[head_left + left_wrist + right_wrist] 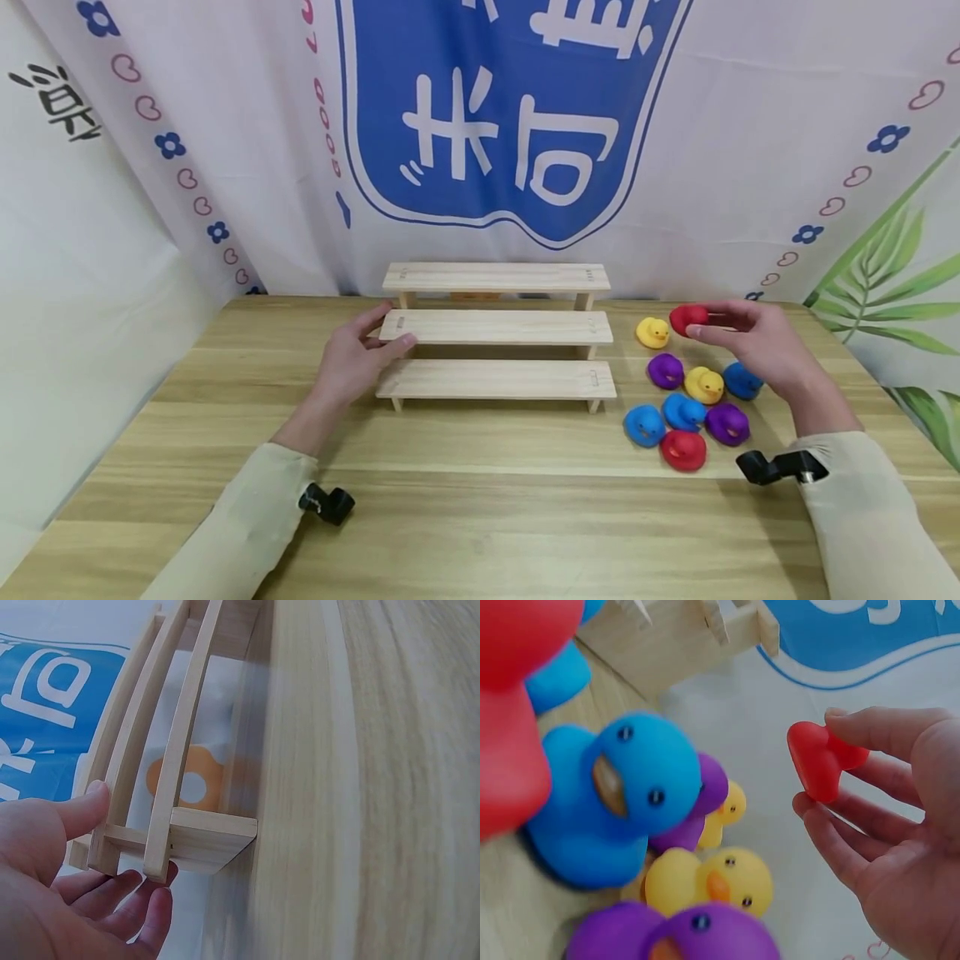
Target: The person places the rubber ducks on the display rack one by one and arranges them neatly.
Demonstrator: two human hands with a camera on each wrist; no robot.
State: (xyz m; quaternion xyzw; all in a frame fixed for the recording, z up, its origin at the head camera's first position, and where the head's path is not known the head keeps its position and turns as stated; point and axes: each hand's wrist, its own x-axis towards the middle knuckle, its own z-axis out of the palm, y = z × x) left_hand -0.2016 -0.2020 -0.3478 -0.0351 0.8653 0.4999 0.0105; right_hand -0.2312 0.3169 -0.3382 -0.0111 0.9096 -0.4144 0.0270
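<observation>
My left hand (348,357) grips the left end of a three-step wooden stand (495,327), its thumb on the middle board. In the left wrist view, the fingers (120,907) reach around the ends of the boards. At the right, my right hand (763,343) pinches a small red rubber duck (686,317) between thumb and fingertips. The right wrist view shows that red duck (817,761) held up above the other ducks. Close by the right hand are a yellow duck (652,333) and a dark blue duck (742,381).
Right of the stand, more rubber ducks lie grouped on the wooden table (480,525): a purple one (665,371), a red one (683,451) and several others. Behind the stand hangs a white curtain (262,125) with a blue printed badge (510,108).
</observation>
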